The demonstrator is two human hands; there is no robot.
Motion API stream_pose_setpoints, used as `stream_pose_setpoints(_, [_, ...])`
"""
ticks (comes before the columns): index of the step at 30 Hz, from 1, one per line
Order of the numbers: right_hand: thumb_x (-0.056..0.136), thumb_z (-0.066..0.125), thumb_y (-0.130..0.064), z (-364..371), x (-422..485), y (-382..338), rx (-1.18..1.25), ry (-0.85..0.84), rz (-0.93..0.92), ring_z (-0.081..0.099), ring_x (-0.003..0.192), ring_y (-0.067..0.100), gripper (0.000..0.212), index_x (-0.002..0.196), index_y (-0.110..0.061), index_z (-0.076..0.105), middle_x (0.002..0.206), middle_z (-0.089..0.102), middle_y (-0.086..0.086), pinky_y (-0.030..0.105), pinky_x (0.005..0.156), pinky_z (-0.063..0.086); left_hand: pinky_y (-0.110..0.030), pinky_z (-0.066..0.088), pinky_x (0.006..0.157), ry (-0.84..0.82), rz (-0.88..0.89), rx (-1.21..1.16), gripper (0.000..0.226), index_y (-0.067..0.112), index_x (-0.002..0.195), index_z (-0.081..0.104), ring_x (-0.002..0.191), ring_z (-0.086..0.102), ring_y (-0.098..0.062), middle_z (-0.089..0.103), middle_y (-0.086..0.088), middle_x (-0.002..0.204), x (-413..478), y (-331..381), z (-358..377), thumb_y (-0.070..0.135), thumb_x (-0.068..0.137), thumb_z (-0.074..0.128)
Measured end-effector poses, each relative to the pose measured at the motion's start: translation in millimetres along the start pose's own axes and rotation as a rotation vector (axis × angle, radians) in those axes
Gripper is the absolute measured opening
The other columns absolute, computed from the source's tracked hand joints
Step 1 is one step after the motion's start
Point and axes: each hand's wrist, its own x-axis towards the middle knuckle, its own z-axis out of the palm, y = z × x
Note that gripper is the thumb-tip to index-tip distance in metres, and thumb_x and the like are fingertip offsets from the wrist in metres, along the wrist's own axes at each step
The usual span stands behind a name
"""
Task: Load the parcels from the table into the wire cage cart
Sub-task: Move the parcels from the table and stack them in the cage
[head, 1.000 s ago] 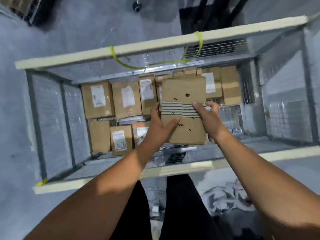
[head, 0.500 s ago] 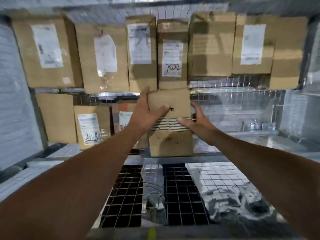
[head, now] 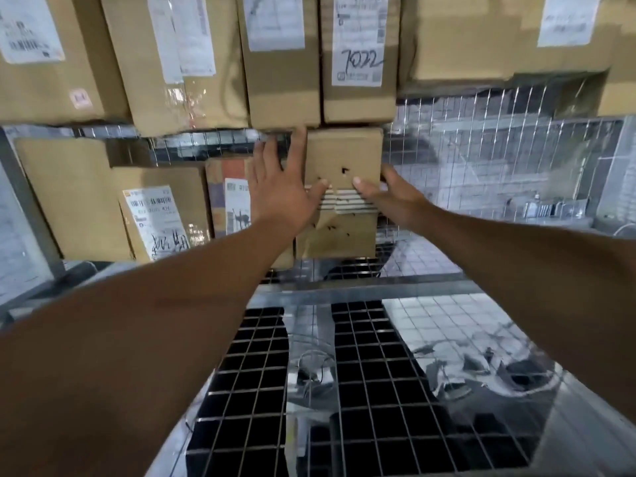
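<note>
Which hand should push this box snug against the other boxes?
Probably the right hand: it holds the free right edge of the parcel, beside bare cart mesh. The left hand covers the seam with the neighbouring box.

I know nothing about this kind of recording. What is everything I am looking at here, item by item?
Held parcel: one, brown cardboard with white stripes, low in the middle of the cart, between both hands.
Stacked parcels: at least six in the upper row and three lower left, brown, mostly white-labelled, against the cart's back.
Wire cage cart: one, silvery mesh, walls and floor around the parcels.
Left hand: one, fingers straight along the held parcel's left side, thumb on its front.
Right hand: one, grips the held parcel's right edge, thumb on its front.
</note>
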Motion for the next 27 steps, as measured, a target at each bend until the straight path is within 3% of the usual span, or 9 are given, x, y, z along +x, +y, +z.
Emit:
stream_pose_setpoints(3, [0.074,0.055,-0.094,-1,4,-1,-0.111,0.057,-0.015,0.055,0.135,0.023,0.103,0.154,-0.031,0.041,0.149,0.057,-0.003,0.053,0.116,0.043,-0.052,0.002,0.127,-0.021,0.011,0.022,0.089,0.039,0.163,-0.003,0.158,-0.001,-0.037,0.004,-0.016,0.170,-3,0,-6,0.059,0.098,0.054])
stream_pose_setpoints(6, [0.069,0.059,-0.090,-5,-10,-13,-0.159,0.135,0.031,0.054,0.136,0.025,0.107,0.155,-0.030,0.039,0.153,0.053,0.001,0.051,0.116,0.043,-0.053,0.003,0.127,-0.054,-0.018,0.072,0.089,0.038,0.163,0.004,0.157,0.002,-0.038,0.005,-0.012,0.171,-14,5,-32,0.059,0.096,0.057])
stream_pose_setpoints(8, [0.075,0.061,-0.082,-9,-40,-43,-0.195,0.166,0.070,0.050,0.140,0.029,0.102,0.159,-0.033,0.032,0.160,0.045,0.003,0.049,0.115,0.043,-0.054,0.005,0.127,-0.064,-0.012,0.098,0.087,0.037,0.163,0.009,0.158,0.001,-0.037,0.006,-0.008,0.172,-27,13,-60,0.060,0.095,0.057])
stream_pose_setpoints(12, [0.095,0.065,-0.056,-23,-112,-100,-0.259,0.239,0.068,0.055,0.133,0.032,0.075,0.159,-0.025,0.039,0.153,0.053,0.009,0.040,0.107,0.047,-0.057,-0.001,0.126,-0.104,0.097,0.198,0.080,0.039,0.163,0.007,0.158,-0.009,-0.034,0.001,-0.003,0.173,-63,36,-127,0.058,0.098,0.050])
stream_pose_setpoints(16, [0.097,0.059,-0.060,-27,-201,-155,-0.231,0.403,0.034,0.045,0.144,0.031,0.076,0.161,-0.028,0.034,0.161,0.044,0.007,0.047,0.116,0.040,-0.056,-0.002,0.126,-0.118,0.161,0.230,0.075,0.035,0.163,0.015,0.158,-0.006,-0.036,0.003,-0.006,0.173,-107,68,-194,0.058,0.099,0.047])
stream_pose_setpoints(19, [0.099,0.056,-0.061,-25,-284,-167,-0.181,0.567,0.039,0.032,0.152,0.031,0.072,0.161,-0.029,0.035,0.165,0.036,0.009,0.048,0.120,0.031,-0.056,0.000,0.126,-0.129,0.353,0.209,0.073,0.033,0.163,0.019,0.158,0.001,-0.038,0.008,-0.008,0.173,-151,105,-235,0.056,0.101,0.049])
stream_pose_setpoints(23, [0.100,0.056,-0.059,10,-397,-146,-0.014,0.874,0.115,0.028,0.153,0.029,0.067,0.158,-0.032,0.039,0.164,0.036,0.009,0.044,0.123,0.027,-0.059,0.002,0.125,-0.096,0.670,0.290,0.073,0.032,0.163,0.022,0.158,-0.004,-0.039,0.012,-0.006,0.172,-220,146,-273,0.059,0.100,0.049])
stream_pose_setpoints(25, [0.096,0.056,-0.064,37,-449,-131,0.117,0.987,0.192,0.028,0.153,0.028,0.072,0.158,-0.031,0.041,0.162,0.040,0.007,0.042,0.124,0.026,-0.058,0.006,0.125,-0.106,0.777,0.331,0.075,0.033,0.162,0.022,0.157,-0.001,-0.039,0.016,-0.005,0.171,-259,162,-284,0.062,0.099,0.050])
stream_pose_setpoints(27, [0.085,0.047,-0.076,68,-499,-116,0.255,1.089,0.245,0.029,0.152,0.027,0.085,0.158,-0.032,0.040,0.161,0.041,0.005,0.049,0.124,0.026,-0.056,0.009,0.124,-0.129,0.897,0.359,0.077,0.033,0.162,0.025,0.157,0.004,-0.040,0.020,-0.006,0.171,-303,175,-289,0.063,0.097,0.052])
